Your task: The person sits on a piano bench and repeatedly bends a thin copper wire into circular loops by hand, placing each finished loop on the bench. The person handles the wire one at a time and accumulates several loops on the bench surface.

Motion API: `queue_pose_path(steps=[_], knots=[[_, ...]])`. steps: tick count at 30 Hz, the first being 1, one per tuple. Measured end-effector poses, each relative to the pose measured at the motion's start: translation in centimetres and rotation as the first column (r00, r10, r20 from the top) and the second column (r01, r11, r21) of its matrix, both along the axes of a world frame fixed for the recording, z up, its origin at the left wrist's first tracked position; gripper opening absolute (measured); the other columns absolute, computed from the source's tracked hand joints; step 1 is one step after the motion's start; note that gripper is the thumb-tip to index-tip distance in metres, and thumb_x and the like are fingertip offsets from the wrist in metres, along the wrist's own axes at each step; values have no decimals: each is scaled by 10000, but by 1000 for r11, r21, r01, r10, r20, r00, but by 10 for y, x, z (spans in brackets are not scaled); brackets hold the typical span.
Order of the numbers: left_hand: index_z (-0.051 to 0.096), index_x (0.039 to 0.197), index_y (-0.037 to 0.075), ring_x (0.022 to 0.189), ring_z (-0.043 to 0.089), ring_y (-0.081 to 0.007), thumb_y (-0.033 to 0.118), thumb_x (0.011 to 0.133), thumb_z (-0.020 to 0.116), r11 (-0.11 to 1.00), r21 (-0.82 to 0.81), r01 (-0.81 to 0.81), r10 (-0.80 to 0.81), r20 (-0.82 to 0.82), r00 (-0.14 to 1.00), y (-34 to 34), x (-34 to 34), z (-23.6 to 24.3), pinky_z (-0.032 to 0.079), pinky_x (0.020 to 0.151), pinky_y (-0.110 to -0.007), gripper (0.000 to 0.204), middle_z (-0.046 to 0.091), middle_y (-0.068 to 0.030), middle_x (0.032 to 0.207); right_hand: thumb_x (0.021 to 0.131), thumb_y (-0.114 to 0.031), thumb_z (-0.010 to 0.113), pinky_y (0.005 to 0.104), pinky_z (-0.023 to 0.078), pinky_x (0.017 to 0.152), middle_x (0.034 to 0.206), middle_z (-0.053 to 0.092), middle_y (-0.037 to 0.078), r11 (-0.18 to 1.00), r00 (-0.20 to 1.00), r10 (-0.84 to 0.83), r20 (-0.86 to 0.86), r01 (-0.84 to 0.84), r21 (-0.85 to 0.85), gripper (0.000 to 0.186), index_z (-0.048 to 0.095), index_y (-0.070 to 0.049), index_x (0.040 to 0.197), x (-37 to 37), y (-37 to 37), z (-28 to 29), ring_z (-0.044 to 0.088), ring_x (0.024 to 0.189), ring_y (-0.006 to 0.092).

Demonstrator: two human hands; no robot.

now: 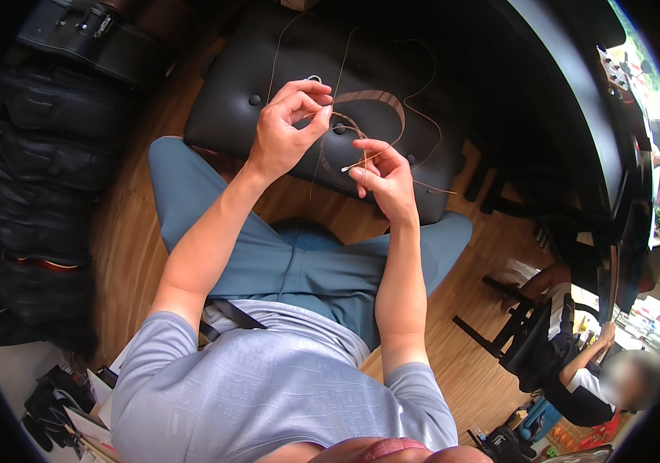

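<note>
My left hand (286, 133) is raised over a black tufted bench (226, 108), thumb and forefinger pinched on a thin copper-brown string. The string curves in loose loops between my hands, and several thin strands spread over the bench. Part of the loop shows as a brown striped band (395, 108); blur or winding, I cannot tell which. My right hand (390, 181), lower and to the right, has its fingers closed on the same string. A small white tip (345, 168) sticks out leftward from its fingers. A small pale ring (313, 79) shows just behind my left fingers.
Black padded cases (52, 193) stand in a row at the left. A large black glossy piece of furniture (569, 100) rises at the right. Beyond the wooden floor (469, 309), at the lower right, another person (577, 363) sits on a black chair (523, 355).
</note>
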State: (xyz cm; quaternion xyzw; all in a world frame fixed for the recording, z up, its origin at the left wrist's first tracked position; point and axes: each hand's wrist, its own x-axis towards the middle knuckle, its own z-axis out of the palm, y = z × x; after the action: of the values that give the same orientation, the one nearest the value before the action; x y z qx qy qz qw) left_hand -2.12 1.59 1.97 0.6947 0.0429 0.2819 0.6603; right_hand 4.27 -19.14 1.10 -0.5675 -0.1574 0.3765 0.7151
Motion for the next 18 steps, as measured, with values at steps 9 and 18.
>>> queue_pose_path(steps=[9,18], knots=[[551,809,1,902,725,-168,-32,930,621,998,40,50,-50,-3,999,4,-24,24,607,825,-297,144,707,-131,1052,920,-61,683,294,557,614,708,558,16,1000,1000,-3,2,3,28,529,499,-11,1413,-37,3,23,547,583,96],[530,815,35,814,711,-195,-47,920,574,677,-491,548,-525,200,827,26,-55,43,607,760,-318,140,677,-150,967,905,-688,588,443,584,906,1380,549,235,943,977,190,97,-209,259,906,391,-14,1478,-55,18,49,612,1212,331]])
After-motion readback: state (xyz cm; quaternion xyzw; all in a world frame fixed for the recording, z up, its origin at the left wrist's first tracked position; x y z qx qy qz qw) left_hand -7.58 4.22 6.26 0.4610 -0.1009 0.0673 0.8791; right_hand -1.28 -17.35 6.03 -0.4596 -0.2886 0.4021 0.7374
